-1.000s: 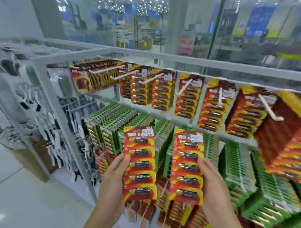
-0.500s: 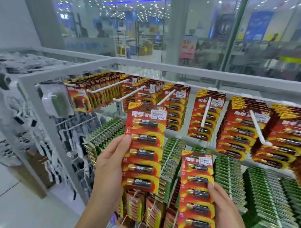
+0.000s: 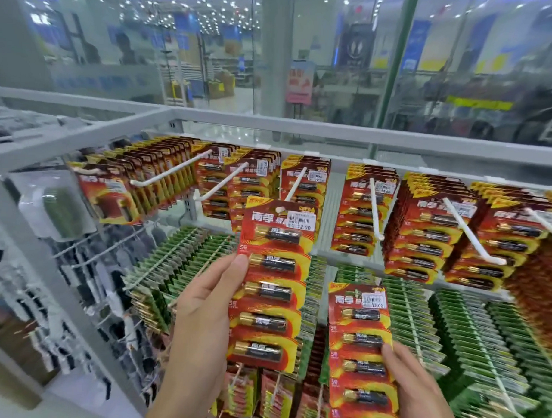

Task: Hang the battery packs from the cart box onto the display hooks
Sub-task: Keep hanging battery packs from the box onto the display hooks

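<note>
Head view: left hand (image 3: 209,303) clamps red battery pack (image 3: 273,287) raised to tip of white hook (image 3: 296,186), top row of rack; not yet threaded. Right hand (image 3: 415,392) grips second pack (image 3: 362,352) lower, waiting. Neighbouring hooks stocked; cart box unseen.

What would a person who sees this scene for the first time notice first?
First, the two red battery packs held up in the middle: the left hand lifts one pack to the white hook of the top row, and the right hand holds the other pack lower. Next, the dense rows of red packs hanging across the top, with green packs below them.
</note>
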{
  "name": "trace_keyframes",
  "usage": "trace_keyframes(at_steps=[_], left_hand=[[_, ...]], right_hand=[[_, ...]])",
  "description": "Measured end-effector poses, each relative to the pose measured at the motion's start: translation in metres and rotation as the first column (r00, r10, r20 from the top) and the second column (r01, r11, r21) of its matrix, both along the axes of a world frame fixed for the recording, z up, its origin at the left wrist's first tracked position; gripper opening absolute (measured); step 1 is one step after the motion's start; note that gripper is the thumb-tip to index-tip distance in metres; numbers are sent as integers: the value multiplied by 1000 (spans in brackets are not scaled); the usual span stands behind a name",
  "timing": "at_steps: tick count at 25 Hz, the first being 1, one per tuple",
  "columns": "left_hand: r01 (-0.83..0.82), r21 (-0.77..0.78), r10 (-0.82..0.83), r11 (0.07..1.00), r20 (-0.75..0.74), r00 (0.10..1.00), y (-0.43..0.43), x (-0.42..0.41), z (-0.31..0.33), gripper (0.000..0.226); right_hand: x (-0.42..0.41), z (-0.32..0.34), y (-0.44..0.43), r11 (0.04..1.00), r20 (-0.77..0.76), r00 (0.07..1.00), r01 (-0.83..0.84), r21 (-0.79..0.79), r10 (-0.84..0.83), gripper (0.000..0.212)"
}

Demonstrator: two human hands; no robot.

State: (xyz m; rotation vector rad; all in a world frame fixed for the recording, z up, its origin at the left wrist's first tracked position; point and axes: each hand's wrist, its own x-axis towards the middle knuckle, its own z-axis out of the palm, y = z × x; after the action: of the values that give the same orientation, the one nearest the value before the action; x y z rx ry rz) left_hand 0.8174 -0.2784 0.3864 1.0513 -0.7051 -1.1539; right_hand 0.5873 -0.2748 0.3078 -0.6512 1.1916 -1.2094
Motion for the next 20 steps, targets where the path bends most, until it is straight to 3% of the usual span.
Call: trace_keyframes(at_steps=[2, 5, 15, 18, 20], left_hand=[[27, 8, -28, 1000, 6, 1000, -5, 1, -3, 18], [80, 6, -81, 997, 32, 996, -22, -1, -5, 21], [109, -72, -90, 991, 231, 969, -151, -9, -22, 23], [69, -72, -52, 995, 225, 973, -168, -12, -25, 22], [62, -61, -50, 996, 183, 982, -171, -14, -27, 20]], right_hand=[[2, 5, 4, 1000, 69, 998, -9, 4, 9, 23], [7, 27, 12, 1000, 132, 991, -11, 16, 9, 17], [20, 85, 33, 969, 166, 976, 168, -182, -138, 31], [24, 85, 27, 968, 137, 975, 194, -161, -173, 34], [27, 83, 25, 966, 112, 975, 206, -154, -190, 48]])
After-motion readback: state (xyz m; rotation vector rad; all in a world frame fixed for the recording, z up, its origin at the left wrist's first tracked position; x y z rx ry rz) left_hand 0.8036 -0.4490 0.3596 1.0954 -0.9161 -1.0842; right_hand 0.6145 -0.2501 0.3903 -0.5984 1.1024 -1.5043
